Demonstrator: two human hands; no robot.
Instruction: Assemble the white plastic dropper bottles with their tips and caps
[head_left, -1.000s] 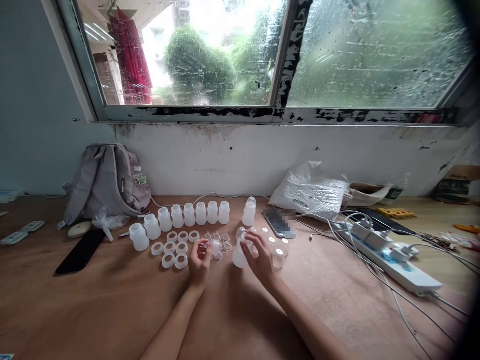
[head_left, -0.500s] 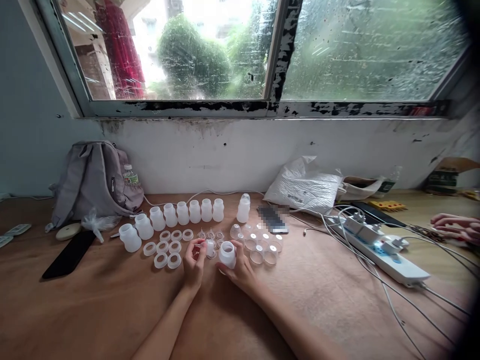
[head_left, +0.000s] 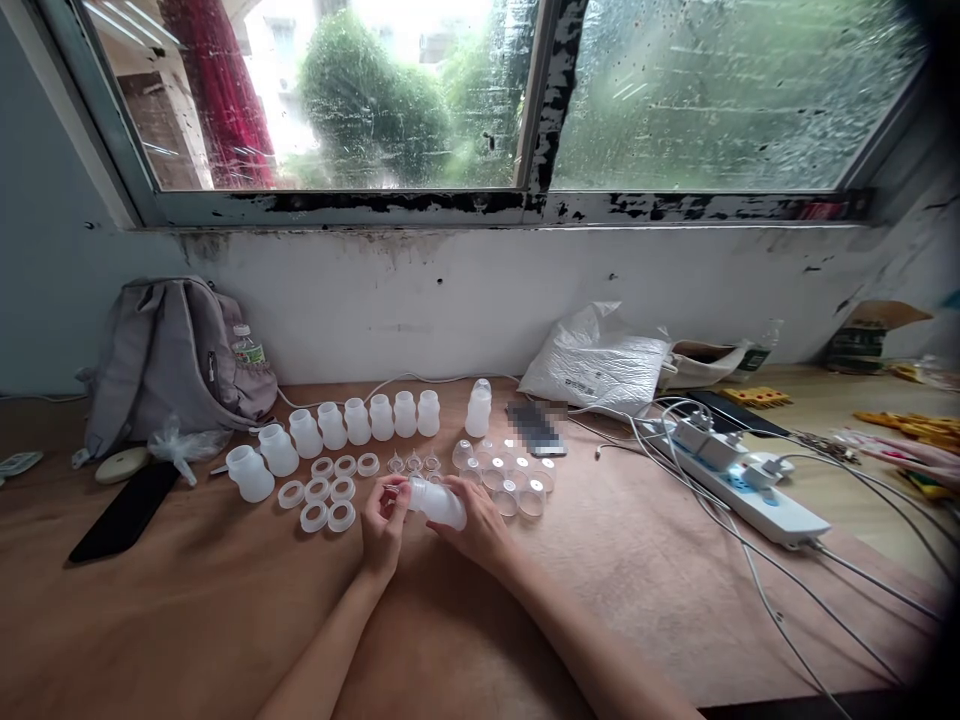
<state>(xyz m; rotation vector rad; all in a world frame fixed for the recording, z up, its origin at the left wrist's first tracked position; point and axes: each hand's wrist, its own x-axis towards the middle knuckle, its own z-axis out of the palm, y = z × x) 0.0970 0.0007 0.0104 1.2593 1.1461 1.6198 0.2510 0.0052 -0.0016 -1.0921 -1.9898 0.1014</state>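
My right hand (head_left: 480,525) is wrapped around a frosted baby bottle (head_left: 445,506), which lies tilted sideways with its mouth to the left. Between the fingers of my left hand (head_left: 382,530) is a clear bottle nipple in a collar ring (head_left: 417,490). The ring meets the bottle's mouth; whether the threads engage I cannot tell. Just left of my hands lie several white collar rings (head_left: 316,490). A few loose nipples (head_left: 413,463) sit behind my left hand. Several clear domed caps (head_left: 507,500) stand right of my right hand.
Several open bottles (head_left: 356,422) form a row at the back left. One capped bottle (head_left: 478,408) stands near a phone (head_left: 537,430). A backpack (head_left: 172,360) leans at the left wall. Cables trail from a power strip (head_left: 750,490) on the right.
The bottle has turned from upright to sideways, and its mouth has come against the collar ring in my left hand. Another person's hand at the far right has moved; the view has shifted slightly.
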